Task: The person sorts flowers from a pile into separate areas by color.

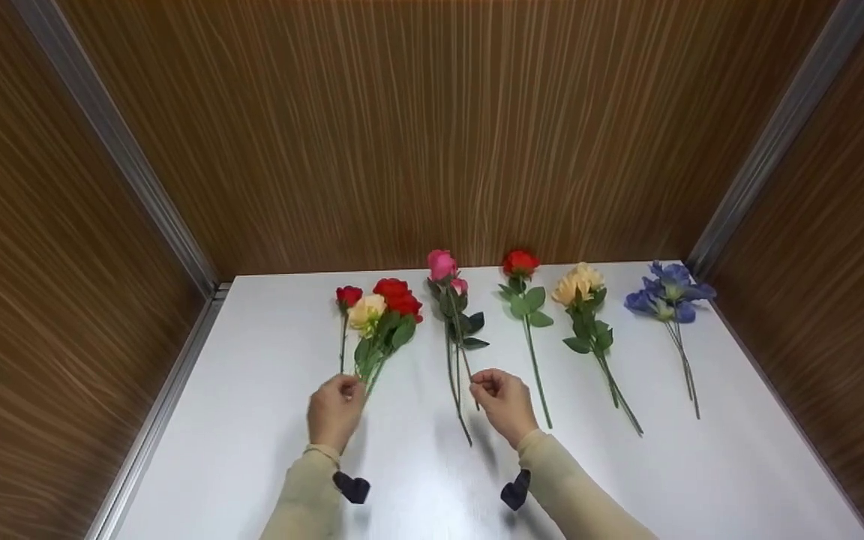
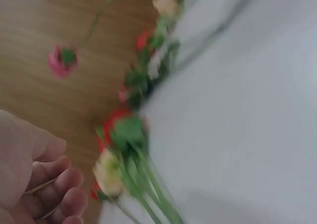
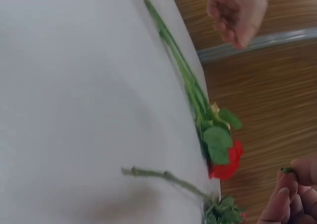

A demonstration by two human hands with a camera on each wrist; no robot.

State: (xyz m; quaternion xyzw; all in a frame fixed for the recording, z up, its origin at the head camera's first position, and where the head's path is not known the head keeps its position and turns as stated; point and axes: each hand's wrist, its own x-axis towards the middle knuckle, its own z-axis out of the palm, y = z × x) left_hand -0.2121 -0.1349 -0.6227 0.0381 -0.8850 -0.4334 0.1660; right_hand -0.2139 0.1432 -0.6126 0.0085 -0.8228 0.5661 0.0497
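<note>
Hands are working low over white table (image 1: 267, 450), both forearms in beige sleeves coming up from bottom edge, wrists bent slightly inward. Left hand (image 1: 336, 409) is sitting knuckles-up at the stem ends of the red and cream bunch (image 1: 383, 307), fingers curled around those stems in the head view; left wrist view is blurred, showing curled fingers (image 2: 59, 184) beside the bunch (image 2: 124, 154), so the exact grip is hard to tell there. Right hand (image 1: 503, 401) is lying just right of it, thumb and fingertips pinching together on the lower stem of the pink rose (image 1: 443, 266), whose stems are running down between the two hands. In the right wrist view fingertips (image 3: 292, 194) are closing on a small green stem end. Pink rose is lying flat on the table, head toward the wooden back wall (image 1: 432, 127), just right of the bunch. Further right, well apart from the hands, a single red rose (image 1: 520, 262), a peach flower (image 1: 580, 283) and a blue flower (image 1: 668, 289) are lying in a row, heads toward the wall.
</note>
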